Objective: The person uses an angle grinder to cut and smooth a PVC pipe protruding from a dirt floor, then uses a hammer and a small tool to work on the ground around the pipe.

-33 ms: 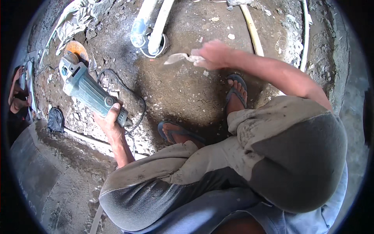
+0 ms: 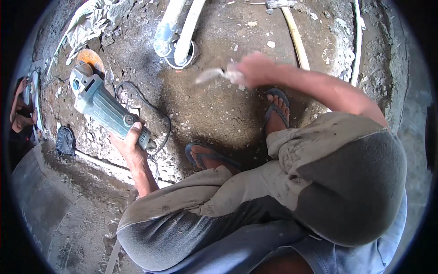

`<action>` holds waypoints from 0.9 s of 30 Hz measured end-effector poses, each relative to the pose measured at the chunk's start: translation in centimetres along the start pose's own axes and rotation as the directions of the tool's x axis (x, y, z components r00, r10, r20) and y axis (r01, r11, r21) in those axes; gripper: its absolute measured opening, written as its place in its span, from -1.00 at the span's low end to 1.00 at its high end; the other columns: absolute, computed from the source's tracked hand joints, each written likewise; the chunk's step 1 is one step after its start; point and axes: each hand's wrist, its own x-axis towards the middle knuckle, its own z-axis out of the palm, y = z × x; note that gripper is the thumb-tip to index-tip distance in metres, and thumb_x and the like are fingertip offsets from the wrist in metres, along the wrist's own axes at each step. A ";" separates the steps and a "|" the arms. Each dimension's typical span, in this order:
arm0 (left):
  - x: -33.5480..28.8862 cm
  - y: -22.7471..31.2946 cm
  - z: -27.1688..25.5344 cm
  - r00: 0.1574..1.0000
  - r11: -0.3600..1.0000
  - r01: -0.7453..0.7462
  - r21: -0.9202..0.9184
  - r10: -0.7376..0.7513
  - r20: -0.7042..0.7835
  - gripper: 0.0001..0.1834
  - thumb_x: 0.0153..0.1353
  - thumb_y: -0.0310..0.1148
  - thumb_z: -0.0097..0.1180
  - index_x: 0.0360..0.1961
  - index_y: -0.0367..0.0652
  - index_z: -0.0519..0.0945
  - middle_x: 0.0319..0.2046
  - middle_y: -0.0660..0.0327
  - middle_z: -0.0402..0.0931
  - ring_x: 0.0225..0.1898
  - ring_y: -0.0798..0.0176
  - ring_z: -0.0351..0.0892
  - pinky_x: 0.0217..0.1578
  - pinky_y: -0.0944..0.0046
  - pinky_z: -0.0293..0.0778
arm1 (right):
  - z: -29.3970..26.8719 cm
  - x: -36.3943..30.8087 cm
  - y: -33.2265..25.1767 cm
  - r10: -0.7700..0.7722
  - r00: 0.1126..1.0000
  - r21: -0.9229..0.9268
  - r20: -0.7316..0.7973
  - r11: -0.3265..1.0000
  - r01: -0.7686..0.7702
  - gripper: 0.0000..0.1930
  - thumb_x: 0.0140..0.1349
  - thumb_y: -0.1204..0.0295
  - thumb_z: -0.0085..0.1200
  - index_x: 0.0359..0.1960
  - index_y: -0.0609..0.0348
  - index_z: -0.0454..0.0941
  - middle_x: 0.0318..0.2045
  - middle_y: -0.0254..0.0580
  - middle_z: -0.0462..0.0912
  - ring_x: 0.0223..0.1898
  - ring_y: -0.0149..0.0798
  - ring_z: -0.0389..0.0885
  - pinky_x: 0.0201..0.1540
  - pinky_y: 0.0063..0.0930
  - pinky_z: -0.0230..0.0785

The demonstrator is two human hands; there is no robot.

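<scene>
My left hand [image 2: 129, 140] is closed round the rear end of a grey-green angle grinder [image 2: 107, 107], thumb on top. Its orange disc [image 2: 90, 59] points away from me, at the far left, and a dark cord [image 2: 148, 102] curls over the ground beside it. In my right hand [image 2: 255, 69] is a small trowel [image 2: 209, 76], gripped by the handle. The pale blade, smeared by motion, points left over the damp soil, just below the pipe opening. My fingers hide most of the handle.
Two white pipes [image 2: 190, 27] run into a round pipe opening [image 2: 193, 51]. A hammer with a wooden handle [image 2: 294, 34] lies at the far right, near a thin pipe [image 2: 358, 45]. A crumpled pale cloth [image 2: 91, 23] and a black bag [image 2: 65, 140] lie left. My sandalled feet [image 2: 277, 109] flank the soil.
My right hand and the trowel have shifted slightly to the right and down, and the blade is more blurred. My left hand and the angle grinder have hardly moved.
</scene>
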 end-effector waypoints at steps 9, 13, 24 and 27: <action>0.3 0.4 -0.2 1.000 1.000 -0.023 0.005 0.023 -0.014 -0.59 -0.02 -0.34 0.38 -0.15 -0.33 0.63 -0.37 0.11 0.67 -0.38 0.25 0.65 -0.30 0.27 0.56 | -3.5 -6.2 2.3 -0.201 0.980 -0.238 0.017 0.951 0.199 -0.63 0.46 -0.06 0.06 -0.07 -0.05 0.59 -0.51 -0.12 0.67 -0.42 -0.05 0.76 -0.49 -0.07 0.51; 0.4 -0.1 -0.3 1.000 1.000 -0.016 0.000 0.016 -0.010 -0.57 -0.03 -0.34 0.38 -0.12 -0.34 0.62 -0.36 0.10 0.67 -0.37 0.25 0.66 -0.31 0.27 0.57 | -7.3 1.4 6.1 -0.014 1.000 -0.311 -0.014 0.950 0.009 -0.57 0.49 -0.08 0.00 0.06 -0.03 0.61 -0.61 -0.03 0.52 -0.52 -0.03 0.64 -0.45 -0.18 0.56; 0.2 -0.2 0.3 1.000 0.999 -0.023 -0.027 0.023 0.020 -0.57 -0.02 -0.37 0.38 -0.11 -0.33 0.61 -0.34 0.11 0.66 -0.34 0.23 0.66 -0.27 0.25 0.58 | -4.2 -1.9 4.2 0.057 0.993 -0.216 0.105 0.976 -0.034 -0.68 0.55 0.00 -0.03 -0.04 -0.07 0.55 -0.60 -0.25 0.58 -0.59 -0.25 0.62 -0.54 -0.22 0.56; 0.2 0.3 -0.3 0.999 0.999 -0.037 -0.037 0.037 -0.008 -0.58 -0.02 -0.39 0.38 -0.11 -0.33 0.61 -0.34 0.11 0.66 -0.36 0.24 0.66 -0.28 0.26 0.57 | -4.2 -4.3 0.7 0.035 0.993 -0.074 0.114 0.997 -0.027 -0.70 0.55 -0.01 -0.03 -0.10 -0.08 0.47 -0.64 -0.29 0.54 -0.67 -0.19 0.56 -0.57 -0.16 0.49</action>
